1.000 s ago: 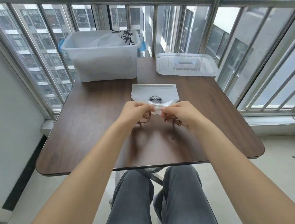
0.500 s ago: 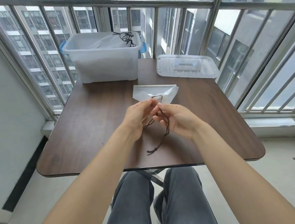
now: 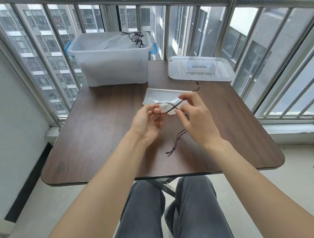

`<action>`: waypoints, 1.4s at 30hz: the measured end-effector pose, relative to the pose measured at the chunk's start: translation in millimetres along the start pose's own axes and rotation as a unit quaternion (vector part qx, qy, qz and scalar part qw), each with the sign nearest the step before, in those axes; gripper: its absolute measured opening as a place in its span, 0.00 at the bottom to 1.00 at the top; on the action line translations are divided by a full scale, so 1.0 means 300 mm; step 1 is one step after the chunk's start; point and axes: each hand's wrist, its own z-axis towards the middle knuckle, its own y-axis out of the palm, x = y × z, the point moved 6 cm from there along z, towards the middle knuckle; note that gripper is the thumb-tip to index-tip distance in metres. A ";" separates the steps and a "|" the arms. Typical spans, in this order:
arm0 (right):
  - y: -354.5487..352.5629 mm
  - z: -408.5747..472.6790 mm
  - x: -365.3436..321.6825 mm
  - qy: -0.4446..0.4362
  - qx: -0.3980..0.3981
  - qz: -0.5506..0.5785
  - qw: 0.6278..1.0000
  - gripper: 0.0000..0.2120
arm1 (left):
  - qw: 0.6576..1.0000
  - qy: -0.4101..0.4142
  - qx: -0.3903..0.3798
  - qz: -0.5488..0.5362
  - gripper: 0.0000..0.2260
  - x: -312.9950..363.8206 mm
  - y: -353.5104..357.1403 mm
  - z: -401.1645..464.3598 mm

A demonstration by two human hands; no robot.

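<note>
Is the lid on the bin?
No, the lid lies flat on the table, to the right of the open bin.

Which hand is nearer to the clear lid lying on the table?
Right. The right hand sits just in front of the lid, slightly to its left; the left hand is farther off to the left. Both pinch the brown cord.

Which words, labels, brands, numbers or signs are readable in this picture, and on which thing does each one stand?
None: no word, label, brand, number or sign can be read.
The translucent plastic storage box with blue latches, the clear plastic lid, the white fabric pouch and the dark brown cord, pinched by the left hand and the right hand, show no print.
</note>
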 end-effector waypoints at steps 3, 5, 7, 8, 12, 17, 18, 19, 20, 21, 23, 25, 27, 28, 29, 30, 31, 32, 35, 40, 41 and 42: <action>0.009 0.003 -0.040 -0.108 -0.001 -0.055 0.993 0.09 | 0.999 -0.010 -0.032 0.008 0.11 -0.004 0.011 -0.014; 0.022 0.011 -0.055 -0.139 -0.023 -0.058 0.988 0.09 | 0.997 -0.016 -0.064 0.029 0.13 -0.005 0.019 -0.022; 0.033 0.018 -0.055 -0.140 -0.049 -0.042 0.988 0.08 | 0.995 -0.022 -0.091 0.038 0.15 -0.005 0.027 -0.025; 0.035 0.020 -0.054 -0.138 -0.058 -0.034 0.988 0.07 | 0.994 -0.024 -0.100 0.038 0.14 -0.004 0.028 -0.025; 0.049 0.023 -0.052 -0.140 -0.083 -0.033 0.986 0.07 | 0.993 -0.039 -0.078 0.079 0.07 -0.002 0.031 -0.038; 0.053 0.018 -0.071 -0.170 -0.077 -0.029 0.982 0.12 | 0.990 -0.027 -0.057 0.129 0.08 0.009 0.037 -0.042; 0.055 0.018 -0.071 -0.169 -0.079 -0.027 0.982 0.13 | 0.989 -0.025 -0.057 0.136 0.08 0.012 0.038 -0.045; 0.058 0.019 -0.067 -0.167 -0.084 -0.024 0.982 0.13 | 0.988 -0.022 -0.058 0.139 0.08 0.016 0.039 -0.050; 0.063 0.018 -0.062 -0.163 -0.093 -0.024 0.982 0.11 | 0.988 -0.018 -0.061 0.144 0.08 0.020 0.042 -0.055; 0.072 0.017 -0.053 -0.156 -0.101 -0.023 0.982 0.08 | 0.986 -0.013 -0.067 0.149 0.08 0.025 0.045 -0.061; 0.083 0.019 -0.036 -0.119 -0.120 0.001 0.986 0.09 | 0.984 -0.005 -0.086 0.157 0.07 0.035 0.055 -0.075; 0.080 0.028 -0.025 -0.077 -0.130 0.027 0.988 0.17 | 0.983 0.002 -0.096 0.158 0.06 0.047 0.057 -0.084; 0.074 0.032 -0.021 -0.077 -0.113 0.014 0.990 0.12 | 0.982 0.023 -0.080 0.171 0.06 0.065 0.047 -0.083; 0.072 0.031 -0.017 -0.080 -0.109 0.009 0.991 0.07 | 0.981 0.041 -0.058 0.183 0.06 0.075 0.039 -0.080; 0.073 0.030 -0.010 -0.083 -0.106 0.006 0.991 0.05 | 0.979 0.060 -0.027 0.191 0.06 0.086 0.027 -0.074; 0.074 0.031 -0.004 -0.080 -0.107 0.009 0.991 0.05 | 0.979 0.079 0.010 0.188 0.07 0.097 0.013 -0.068; 0.077 0.032 0.003 -0.071 -0.109 0.014 0.991 0.05 | 0.978 0.100 0.050 0.174 0.09 0.109 -0.004 -0.058; 0.076 0.033 0.008 -0.060 -0.108 0.017 0.992 0.05 | 0.977 0.120 0.083 0.155 0.11 0.121 -0.018 -0.051; 0.067 0.036 0.025 -0.041 -0.104 0.014 0.994 0.05 | 0.984 0.148 0.085 0.042 0.15 0.137 -0.033 -0.035; 0.015 0.039 0.047 -0.033 -0.014 -0.132 0.991 0.09 | 0.977 0.151 0.045 -0.142 0.16 0.139 -0.037 -0.026; 0.003 0.037 0.053 -0.023 -0.003 -0.143 0.989 0.08 | 0.981 0.151 0.058 -0.105 0.15 0.136 -0.039 -0.022; -0.006 0.037 0.060 -0.016 0.008 -0.149 0.989 0.07 | 0.984 0.157 0.074 -0.046 0.14 0.134 -0.042 -0.020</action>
